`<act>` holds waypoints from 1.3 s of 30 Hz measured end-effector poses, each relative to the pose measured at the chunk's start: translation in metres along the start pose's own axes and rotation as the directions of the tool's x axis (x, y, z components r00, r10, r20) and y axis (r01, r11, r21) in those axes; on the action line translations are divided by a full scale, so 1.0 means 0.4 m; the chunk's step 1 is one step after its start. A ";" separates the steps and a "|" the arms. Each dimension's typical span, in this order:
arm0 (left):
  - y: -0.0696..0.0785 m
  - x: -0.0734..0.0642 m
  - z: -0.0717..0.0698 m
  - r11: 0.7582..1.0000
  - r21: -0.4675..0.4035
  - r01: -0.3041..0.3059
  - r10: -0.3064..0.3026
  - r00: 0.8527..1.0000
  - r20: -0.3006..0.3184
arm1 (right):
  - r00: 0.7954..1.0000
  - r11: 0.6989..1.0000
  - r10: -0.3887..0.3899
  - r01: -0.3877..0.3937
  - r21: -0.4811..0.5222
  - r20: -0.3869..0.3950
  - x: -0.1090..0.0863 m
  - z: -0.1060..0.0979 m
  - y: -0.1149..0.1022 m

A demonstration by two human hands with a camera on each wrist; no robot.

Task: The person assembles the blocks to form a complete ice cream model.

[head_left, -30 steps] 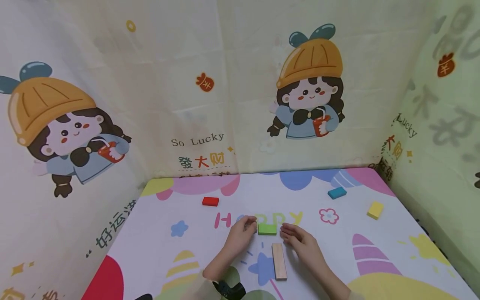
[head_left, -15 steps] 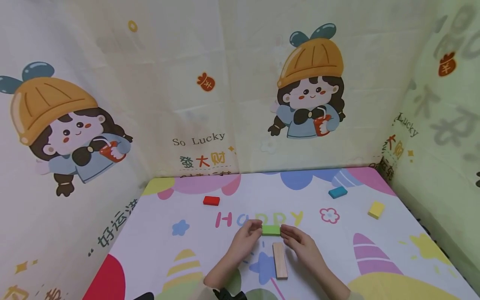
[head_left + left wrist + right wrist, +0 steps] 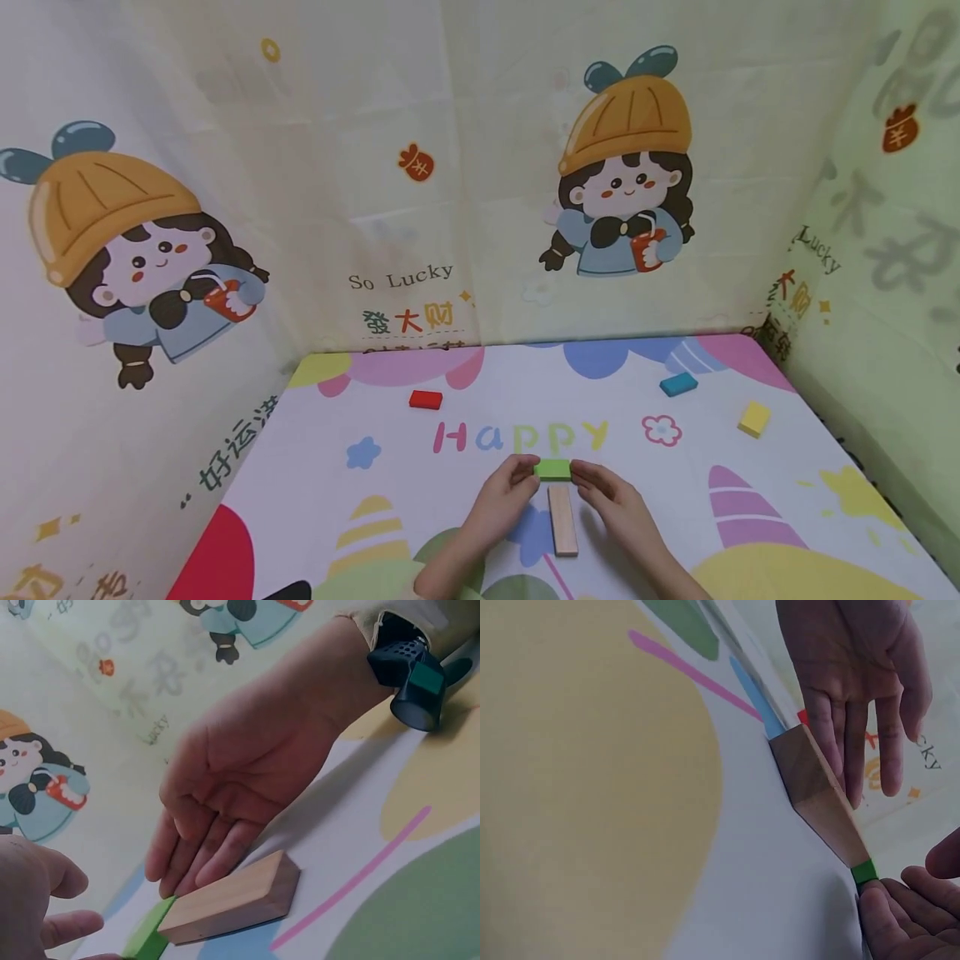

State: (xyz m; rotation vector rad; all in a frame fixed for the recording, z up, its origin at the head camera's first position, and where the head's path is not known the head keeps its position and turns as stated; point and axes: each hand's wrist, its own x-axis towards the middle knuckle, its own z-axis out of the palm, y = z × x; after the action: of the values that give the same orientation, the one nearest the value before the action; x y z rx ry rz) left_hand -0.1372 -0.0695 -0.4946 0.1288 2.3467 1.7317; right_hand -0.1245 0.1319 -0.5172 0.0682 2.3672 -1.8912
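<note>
A green block (image 3: 552,470) lies flat on the table, crosswise at the far end of a plain wooden block (image 3: 562,521), close against it. My left hand (image 3: 506,496) has its fingertips at the green block's left end. At the right end are the fingertips of my right hand (image 3: 615,500), its fingers nearly straight. Low in the right wrist view the right fingers sit right beside the green block (image 3: 865,871), and the wooden block (image 3: 829,814) runs up from it. The left wrist view shows the right palm (image 3: 255,769) facing the blocks.
Beyond the hands lie a red block (image 3: 426,400) at the back left, a blue block (image 3: 678,384) at the back right and a yellow block (image 3: 753,419) near the right edge. Printed cloth walls (image 3: 502,208) enclose the patterned tabletop (image 3: 600,392).
The green block has slid right and nearer to me, up to the wooden block's far end. Both hands have come nearer with it, the left also shifting right; the right-hand gap has closed.
</note>
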 end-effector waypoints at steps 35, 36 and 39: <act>0.005 -0.073 0.045 0.340 0.801 -0.493 0.241 0.869 0.432 | 0.987 0.856 -0.052 -0.033 -0.516 -0.150 0.039 -0.311 0.037; 0.004 -0.073 0.045 0.332 0.800 -0.499 0.254 0.864 0.434 | 0.983 0.842 -0.077 -0.025 -0.539 -0.165 0.044 -0.336 0.038; 0.006 -0.072 0.044 0.328 0.799 -0.504 0.266 0.861 0.434 | 0.970 0.798 -0.129 -0.023 -0.603 -0.207 0.059 -0.409 0.039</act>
State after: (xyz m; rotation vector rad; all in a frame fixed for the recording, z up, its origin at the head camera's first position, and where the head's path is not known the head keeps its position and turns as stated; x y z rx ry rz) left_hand -0.1055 -0.0580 -0.4936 1.0914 2.9028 0.2341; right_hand -0.1559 0.2939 -0.4996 0.1821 3.0477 -1.0975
